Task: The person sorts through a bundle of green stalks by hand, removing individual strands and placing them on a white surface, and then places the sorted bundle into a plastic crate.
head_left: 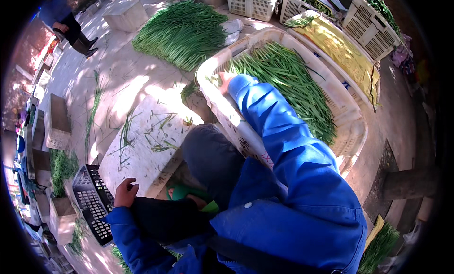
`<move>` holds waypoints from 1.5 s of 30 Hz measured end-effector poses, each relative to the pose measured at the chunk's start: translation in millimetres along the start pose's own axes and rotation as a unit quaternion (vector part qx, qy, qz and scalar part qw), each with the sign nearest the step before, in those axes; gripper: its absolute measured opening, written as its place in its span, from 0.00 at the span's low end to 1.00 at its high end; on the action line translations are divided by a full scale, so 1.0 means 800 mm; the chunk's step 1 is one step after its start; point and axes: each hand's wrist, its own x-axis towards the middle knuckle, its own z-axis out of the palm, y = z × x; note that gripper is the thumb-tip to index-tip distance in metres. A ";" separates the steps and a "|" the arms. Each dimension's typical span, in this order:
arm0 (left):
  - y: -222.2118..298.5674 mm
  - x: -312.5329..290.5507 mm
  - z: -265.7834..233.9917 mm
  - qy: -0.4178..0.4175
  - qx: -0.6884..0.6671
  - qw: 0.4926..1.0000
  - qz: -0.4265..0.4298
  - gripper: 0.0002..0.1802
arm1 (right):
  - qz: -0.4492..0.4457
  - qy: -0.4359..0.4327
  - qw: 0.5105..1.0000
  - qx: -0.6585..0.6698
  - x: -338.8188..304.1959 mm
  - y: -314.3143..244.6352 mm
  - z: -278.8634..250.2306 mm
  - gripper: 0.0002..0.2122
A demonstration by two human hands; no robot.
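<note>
My right arm reaches forward over a white plastic crate point(347, 106) filled with long, thin green stalks point(288, 84) that look like garlic chives. At the crate's left inner wall, my right hand point(227, 81) touches the ends of the stalks; its fingers are mostly hidden, so their grip is unclear. My left hand point(126, 193) hovers near my knee, fingers loosely bent and apart, with nothing in it. Just beyond it lies a pale foam block point(142, 137) with cut green scraps scattered on top. Beside that hand stands a black plastic crate point(90, 193).
A large heap of green stalks point(182, 32) lies on the floor ahead. Right of the white crate sits another, covered with yellow sheeting point(338, 42). More white crates point(250, 4) line the back. Foam blocks point(57, 122) stand at left; a person point(66, 21) is at far left.
</note>
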 end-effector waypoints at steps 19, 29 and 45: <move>0.034 0.040 0.004 -0.003 0.054 0.997 0.055 0.16 | -0.043 -0.100 0.939 0.327 -0.052 0.028 -0.060 0.39; 0.099 0.062 -0.009 -0.139 -0.017 0.987 0.083 0.17 | -0.116 0.107 0.801 0.578 -0.171 0.175 -0.127 0.21; 0.506 0.128 0.207 -0.221 -0.087 0.888 0.394 0.46 | -0.126 0.020 0.836 0.533 -0.220 0.131 -0.161 0.16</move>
